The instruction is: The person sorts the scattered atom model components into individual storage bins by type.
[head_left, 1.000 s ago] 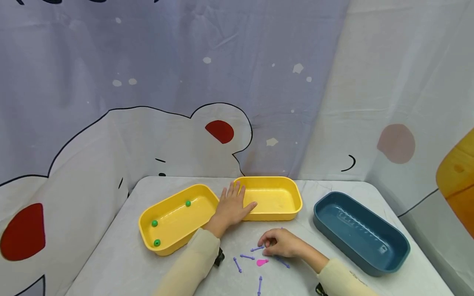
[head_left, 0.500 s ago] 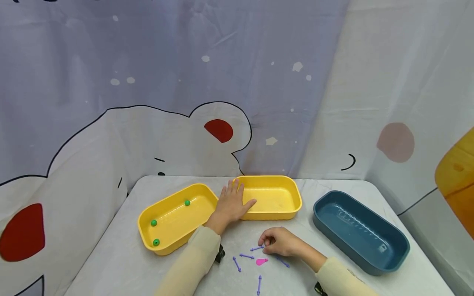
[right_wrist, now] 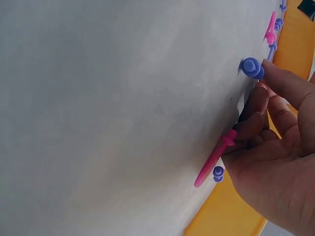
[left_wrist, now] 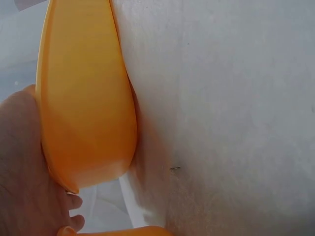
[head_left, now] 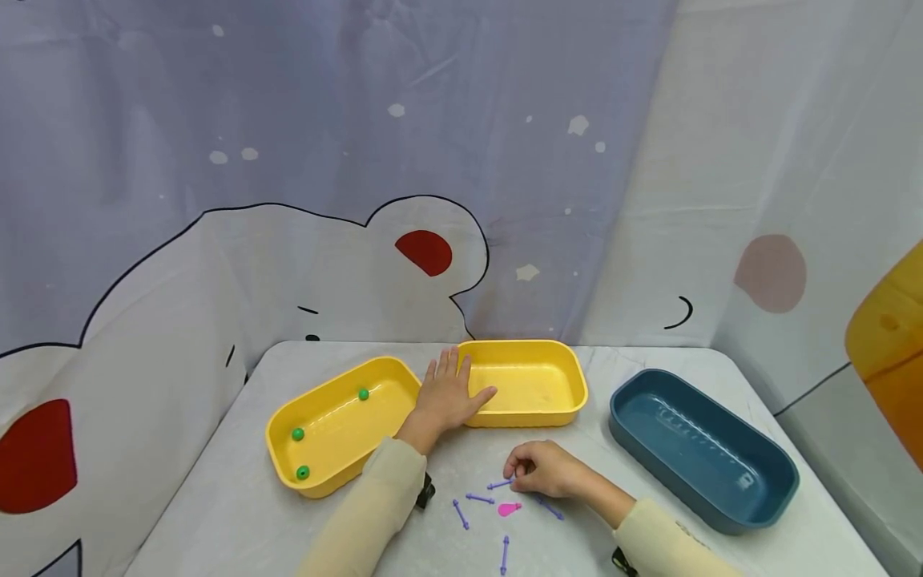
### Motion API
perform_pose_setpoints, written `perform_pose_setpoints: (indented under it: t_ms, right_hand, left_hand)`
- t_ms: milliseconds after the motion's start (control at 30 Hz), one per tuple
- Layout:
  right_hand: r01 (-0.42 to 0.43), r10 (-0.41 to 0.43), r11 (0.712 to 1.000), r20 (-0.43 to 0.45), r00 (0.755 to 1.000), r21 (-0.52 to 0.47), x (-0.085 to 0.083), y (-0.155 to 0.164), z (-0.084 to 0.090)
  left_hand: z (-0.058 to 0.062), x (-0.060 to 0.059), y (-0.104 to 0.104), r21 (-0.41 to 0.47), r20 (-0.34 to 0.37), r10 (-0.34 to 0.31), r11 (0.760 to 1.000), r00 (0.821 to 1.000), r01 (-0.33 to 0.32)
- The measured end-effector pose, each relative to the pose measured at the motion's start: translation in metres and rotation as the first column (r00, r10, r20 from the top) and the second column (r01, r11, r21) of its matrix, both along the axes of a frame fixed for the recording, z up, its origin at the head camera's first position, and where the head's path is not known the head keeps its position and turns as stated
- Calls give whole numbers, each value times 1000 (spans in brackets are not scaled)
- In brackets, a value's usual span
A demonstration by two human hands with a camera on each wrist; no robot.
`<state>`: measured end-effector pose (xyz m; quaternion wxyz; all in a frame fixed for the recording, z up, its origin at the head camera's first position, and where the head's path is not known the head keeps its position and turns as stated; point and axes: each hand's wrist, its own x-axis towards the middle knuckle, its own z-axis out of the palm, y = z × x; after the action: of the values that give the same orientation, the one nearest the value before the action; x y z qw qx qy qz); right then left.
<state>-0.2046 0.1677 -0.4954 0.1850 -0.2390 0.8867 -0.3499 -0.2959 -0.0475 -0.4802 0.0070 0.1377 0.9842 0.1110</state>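
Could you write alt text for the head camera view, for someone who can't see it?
A person's right hand pinches a purple pin among others scattered on a grey table. Their left hand rests flat between two yellow trays; a blue tray sits to the right.

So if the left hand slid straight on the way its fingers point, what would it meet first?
Probably nothing on the table: the left hand points up the gap between the two yellow trays, toward the backdrop curtain, though depth is unclear.

Head view high over table [head_left: 216,513], wrist views close, sideways
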Motion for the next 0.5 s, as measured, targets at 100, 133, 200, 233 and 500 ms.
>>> perform_pose_setpoints:
  t_ms: [100,133,200,233,500]
  right_hand:
    - [-1,1,1000,0,1000,-1,0,0,0]
    - [-2,2,1000,0,1000,-1,0,0,0]
    - [-1,1,1000,-1,1000,-1,1,0,0]
    - [-2,2,1000,-4,1000,-2,1,0,0]
    - [-15,15,1000,-38,999,1,0,3,-2]
  left_hand:
    - [0,1,-1,-5,4,13,1000,1000,-13]
    - [0,1,-2,-4,2,17,1000,1000,-17]
    - [0,1,-2,-6,-2,21,1000,1000,-21]
    - [0,1,-2,-5,-7,19,1000,1000,-19]
    - [0,0,-2,-11,-19,7,1000,1000,-7]
